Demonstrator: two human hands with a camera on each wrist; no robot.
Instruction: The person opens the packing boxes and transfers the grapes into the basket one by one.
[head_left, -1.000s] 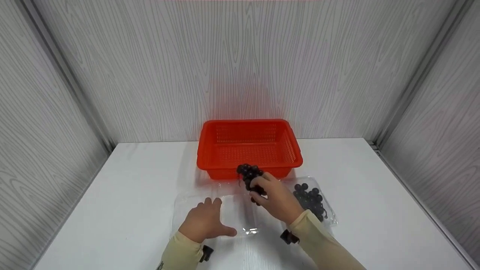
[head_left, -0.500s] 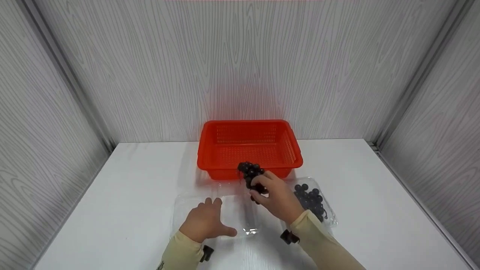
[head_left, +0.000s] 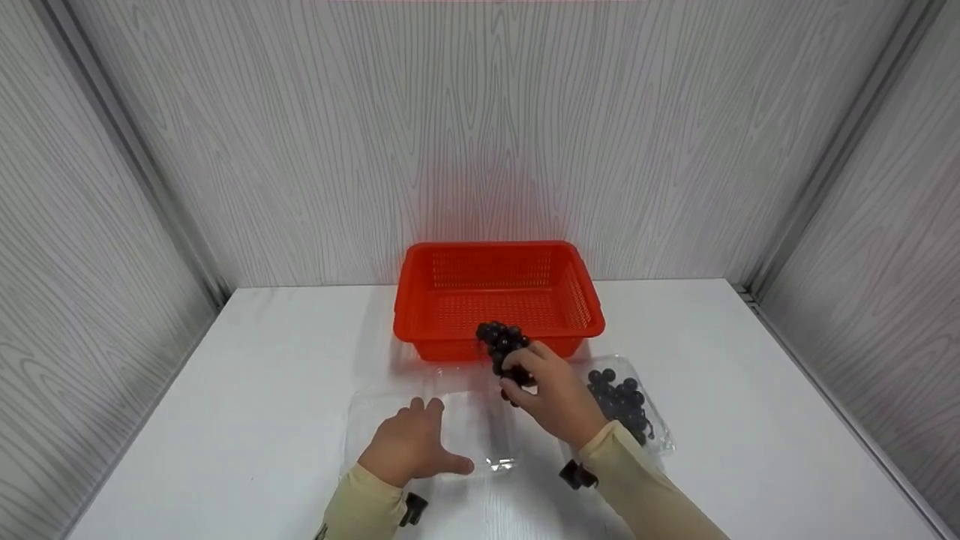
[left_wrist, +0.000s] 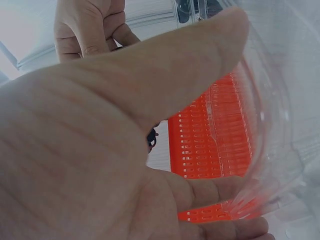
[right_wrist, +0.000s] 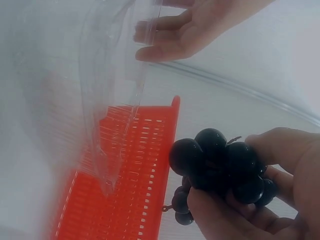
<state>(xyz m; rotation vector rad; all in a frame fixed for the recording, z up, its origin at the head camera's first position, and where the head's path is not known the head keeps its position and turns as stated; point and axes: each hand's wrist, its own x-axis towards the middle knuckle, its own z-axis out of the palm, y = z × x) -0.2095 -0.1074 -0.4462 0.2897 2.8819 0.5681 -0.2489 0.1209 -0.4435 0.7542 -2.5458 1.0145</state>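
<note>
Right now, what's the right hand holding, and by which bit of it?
The right hand holds a bunch of dark grapes, its fingers gripping the bunch's near end.

White table [head_left: 750, 420] abuts a pale rear wall [head_left: 480, 97] with grey wood-grain pattern; a faint red tint [head_left: 487, 202] shows low at its middle. Similarly patterned left wall [head_left: 82, 247] and right wall [head_left: 874, 225] flank it, grey strips [head_left: 133, 154] lining both corners.

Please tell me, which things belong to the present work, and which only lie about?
Probably the work: grape bunch, in the right hand; clear container, at the left hand; red basket.
Perhaps only lying about: other grapes, in neither hand.
</note>
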